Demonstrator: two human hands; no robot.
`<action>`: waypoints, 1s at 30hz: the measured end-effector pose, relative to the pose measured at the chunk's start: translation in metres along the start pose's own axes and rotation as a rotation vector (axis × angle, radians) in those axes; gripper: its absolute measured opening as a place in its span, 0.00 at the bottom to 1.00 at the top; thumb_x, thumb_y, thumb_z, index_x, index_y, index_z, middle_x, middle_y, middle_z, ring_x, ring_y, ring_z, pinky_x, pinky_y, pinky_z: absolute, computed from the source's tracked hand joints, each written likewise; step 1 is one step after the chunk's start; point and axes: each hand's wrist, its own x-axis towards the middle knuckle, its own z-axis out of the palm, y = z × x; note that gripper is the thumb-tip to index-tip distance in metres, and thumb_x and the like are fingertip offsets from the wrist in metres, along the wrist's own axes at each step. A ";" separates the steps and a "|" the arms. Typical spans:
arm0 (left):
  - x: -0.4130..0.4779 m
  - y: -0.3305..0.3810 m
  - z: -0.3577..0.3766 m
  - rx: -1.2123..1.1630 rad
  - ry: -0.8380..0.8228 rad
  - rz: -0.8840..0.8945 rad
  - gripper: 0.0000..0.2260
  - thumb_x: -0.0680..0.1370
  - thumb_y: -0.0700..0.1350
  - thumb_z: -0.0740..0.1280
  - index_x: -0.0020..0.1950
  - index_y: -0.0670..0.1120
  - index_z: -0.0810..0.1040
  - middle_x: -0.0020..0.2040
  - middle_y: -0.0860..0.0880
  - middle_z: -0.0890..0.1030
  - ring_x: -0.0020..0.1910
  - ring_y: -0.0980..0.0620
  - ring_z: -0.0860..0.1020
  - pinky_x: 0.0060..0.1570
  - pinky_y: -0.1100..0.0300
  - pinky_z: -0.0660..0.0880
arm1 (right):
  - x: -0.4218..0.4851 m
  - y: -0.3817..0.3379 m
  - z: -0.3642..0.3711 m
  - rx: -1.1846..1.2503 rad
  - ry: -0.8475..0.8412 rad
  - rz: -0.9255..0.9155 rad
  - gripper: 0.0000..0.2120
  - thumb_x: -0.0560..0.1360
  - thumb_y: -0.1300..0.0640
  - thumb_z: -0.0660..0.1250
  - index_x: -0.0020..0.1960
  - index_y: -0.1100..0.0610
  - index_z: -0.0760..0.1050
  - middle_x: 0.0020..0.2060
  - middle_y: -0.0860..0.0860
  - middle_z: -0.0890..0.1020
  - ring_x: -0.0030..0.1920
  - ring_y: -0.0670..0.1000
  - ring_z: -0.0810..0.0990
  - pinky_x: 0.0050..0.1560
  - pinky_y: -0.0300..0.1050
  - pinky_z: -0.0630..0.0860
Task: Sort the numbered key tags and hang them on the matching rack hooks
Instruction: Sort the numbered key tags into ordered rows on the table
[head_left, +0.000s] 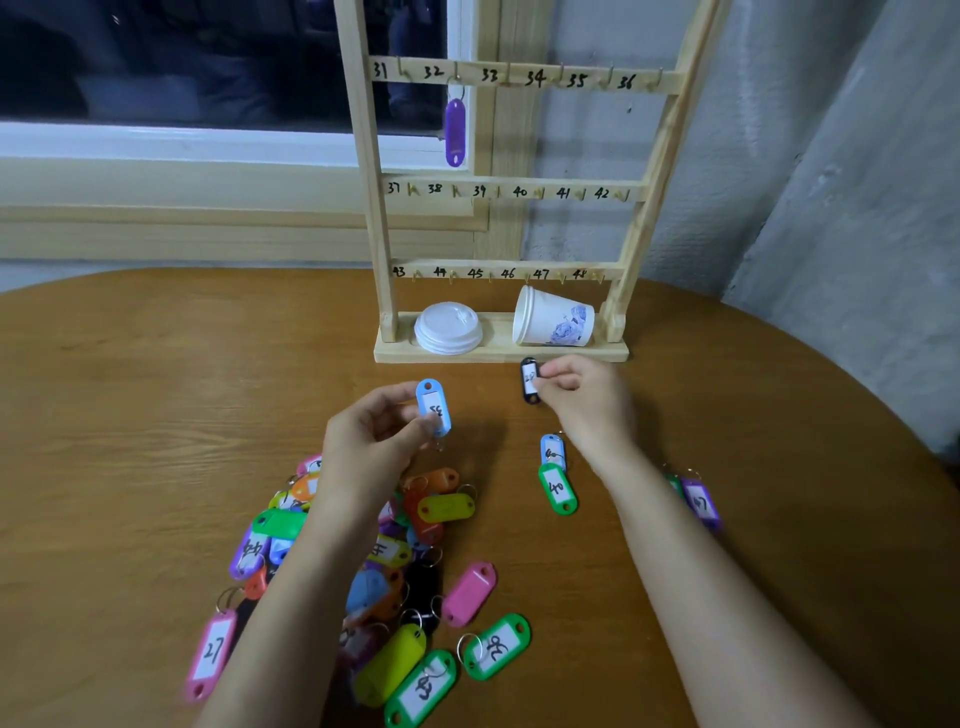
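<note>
I see the left hand (369, 436) holding a light blue tag (432, 408) up above the worktop (156, 415), its fingers (395, 397) and thumb curled against the tag's edges. The right hand (587, 400) pinches a black tag (529, 383) just in front of the wooden rack (550, 188). A purple tag (455, 132) hangs on hook 32. The loose pile of tags (384, 587) lies beneath the left forearm, and a green 40 tag (557, 488) lies apart by the right wrist.
</note>
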 end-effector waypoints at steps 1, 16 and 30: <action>0.001 0.000 -0.001 -0.003 0.006 -0.001 0.12 0.73 0.33 0.70 0.54 0.44 0.80 0.36 0.50 0.81 0.32 0.59 0.78 0.34 0.70 0.75 | 0.001 -0.004 0.006 -0.047 -0.018 0.005 0.02 0.73 0.54 0.70 0.46 0.48 0.79 0.38 0.40 0.79 0.41 0.42 0.78 0.35 0.37 0.70; 0.002 0.000 -0.002 -0.013 0.003 -0.015 0.11 0.73 0.33 0.69 0.53 0.44 0.80 0.34 0.51 0.81 0.32 0.59 0.79 0.34 0.69 0.75 | -0.009 -0.015 0.007 -0.158 -0.053 -0.091 0.07 0.73 0.49 0.70 0.51 0.45 0.77 0.40 0.41 0.80 0.41 0.42 0.77 0.37 0.41 0.70; -0.002 -0.004 0.004 0.066 -0.066 -0.012 0.06 0.72 0.35 0.71 0.48 0.43 0.82 0.40 0.44 0.84 0.36 0.57 0.81 0.36 0.66 0.77 | -0.058 -0.017 0.007 0.254 -0.327 -0.237 0.05 0.72 0.58 0.71 0.46 0.48 0.81 0.40 0.44 0.84 0.42 0.39 0.80 0.43 0.30 0.73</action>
